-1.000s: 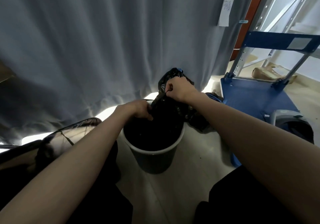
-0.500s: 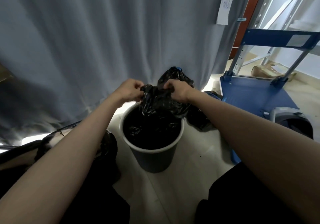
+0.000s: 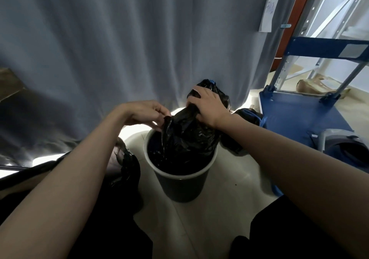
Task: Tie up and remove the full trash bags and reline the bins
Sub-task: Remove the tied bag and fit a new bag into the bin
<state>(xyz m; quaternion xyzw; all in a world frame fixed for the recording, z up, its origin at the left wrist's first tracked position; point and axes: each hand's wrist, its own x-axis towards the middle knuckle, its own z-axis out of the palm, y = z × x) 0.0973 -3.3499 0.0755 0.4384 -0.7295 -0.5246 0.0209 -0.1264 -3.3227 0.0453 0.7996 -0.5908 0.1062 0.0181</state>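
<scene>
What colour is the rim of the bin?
White, on a dark grey bin; the rim shows clearly in the head view.

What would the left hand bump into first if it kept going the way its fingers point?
Probably the black trash bag. The left hand points rightward, and its fingertips already pinch the bag's edge above the bin. Past the bag is the right hand, though depth is unclear.

Black trash bag point(image 3: 185, 136) bunched above dark bin point(image 3: 180, 186), lower part inside. Right hand point(image 3: 207, 106) grips bag top; left hand point(image 3: 146, 113) pinches left edge. Blue cart point(image 3: 299, 110) right of bin, grey curtain point(image 3: 119, 48) behind bin.
</scene>
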